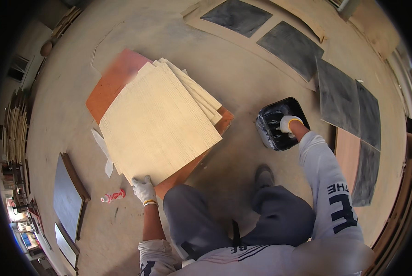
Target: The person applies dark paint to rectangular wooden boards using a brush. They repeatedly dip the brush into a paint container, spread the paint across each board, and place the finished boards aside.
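Observation:
A stack of pale wood-grain boards (162,119) lies in front of me, its upper sheets fanned unevenly. My left hand (144,190), in a white knit glove, rests at the near left corner of the top board, its visible fingers stretched onto the edge. To the right stands a black square bucket (266,133) with dark wet contents and whitish smears on its wall. My right hand (290,124), also gloved, reaches into it with the fingers closed. Whatever it grips is hidden against the dark inside.
Reddish-brown board (102,99) shows beneath the stack. A red-labelled bottle (114,195) lies on the floor at left, near a dark-topped panel (69,198). Several black sheets (291,48) lie at the far right and along the right side. My shoe (264,176) is below the bucket.

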Demonstrator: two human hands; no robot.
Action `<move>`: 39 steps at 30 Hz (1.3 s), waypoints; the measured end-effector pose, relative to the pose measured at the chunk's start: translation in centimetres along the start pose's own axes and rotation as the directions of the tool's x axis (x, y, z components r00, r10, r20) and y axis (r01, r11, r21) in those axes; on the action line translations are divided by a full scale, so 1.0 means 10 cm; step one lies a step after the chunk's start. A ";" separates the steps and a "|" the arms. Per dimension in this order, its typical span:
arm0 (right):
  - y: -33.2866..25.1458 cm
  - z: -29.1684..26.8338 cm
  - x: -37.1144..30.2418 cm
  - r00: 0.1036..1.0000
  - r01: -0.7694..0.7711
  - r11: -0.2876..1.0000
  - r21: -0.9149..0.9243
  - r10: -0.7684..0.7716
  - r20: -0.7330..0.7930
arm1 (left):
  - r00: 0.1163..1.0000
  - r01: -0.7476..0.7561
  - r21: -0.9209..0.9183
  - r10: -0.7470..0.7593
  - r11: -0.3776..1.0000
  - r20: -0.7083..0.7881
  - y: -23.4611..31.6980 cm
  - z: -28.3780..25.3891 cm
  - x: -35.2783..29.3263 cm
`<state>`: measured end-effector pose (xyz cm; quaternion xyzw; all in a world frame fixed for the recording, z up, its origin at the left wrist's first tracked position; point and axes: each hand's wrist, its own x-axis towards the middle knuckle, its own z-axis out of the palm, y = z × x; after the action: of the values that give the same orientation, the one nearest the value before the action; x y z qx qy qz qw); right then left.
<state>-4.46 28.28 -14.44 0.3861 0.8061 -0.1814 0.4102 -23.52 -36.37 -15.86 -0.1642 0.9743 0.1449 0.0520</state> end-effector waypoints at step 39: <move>0.44 0.48 -1.19 0.997 -0.079 0.043 0.996 0.005 0.079 | 0.922 0.073 -0.076 -0.038 0.994 0.385 0.08 -0.49 -0.09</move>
<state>5.75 22.54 -7.69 0.5808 0.4342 -0.6863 0.0562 -23.16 -36.85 -10.84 -0.1626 0.9330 0.2159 0.2378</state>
